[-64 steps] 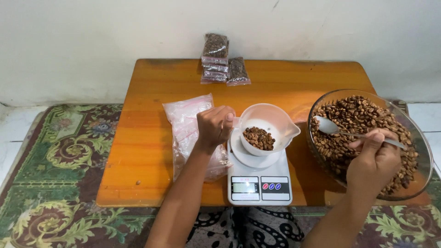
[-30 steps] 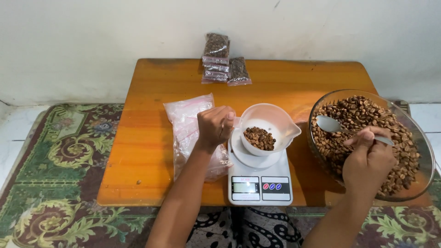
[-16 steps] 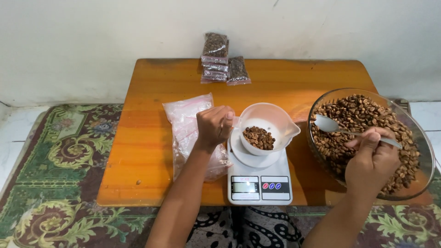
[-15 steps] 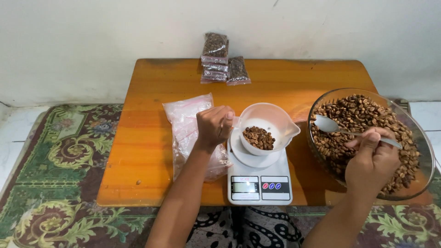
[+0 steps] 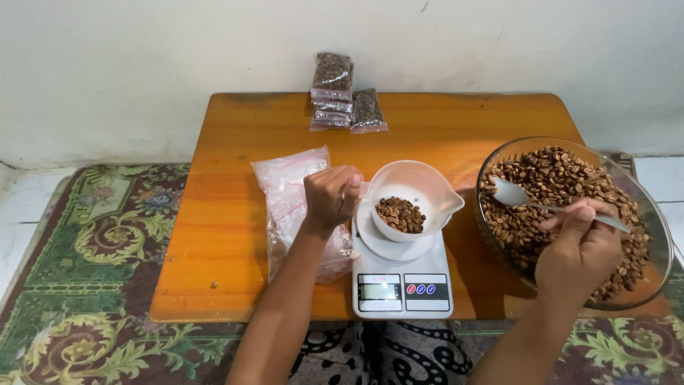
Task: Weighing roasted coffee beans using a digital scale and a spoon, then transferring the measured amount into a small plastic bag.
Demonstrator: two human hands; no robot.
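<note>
Since the earlier frame the right hand (image 5: 578, 251) has barely shifted, its grip closed on one spoon (image 5: 514, 194) over one glass bowl (image 5: 659, 235) of beans at the worktop (image 5: 214, 235) edge. The left hand (image 5: 331, 198) pinches one white cup (image 5: 413, 187) on one scale (image 5: 400, 285). Beyond, bare worktop, then four filled bags (image 5: 345, 100).

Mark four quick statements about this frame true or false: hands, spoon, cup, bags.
1. The right hand holds a spoon over the glass bowl of beans. True.
2. The white cup on the scale is empty. False: it holds some beans.
3. The left hand is at the cup's handle side. True.
4. The filled bags sit beside the scale. False: they lie at the table's far edge.
</note>
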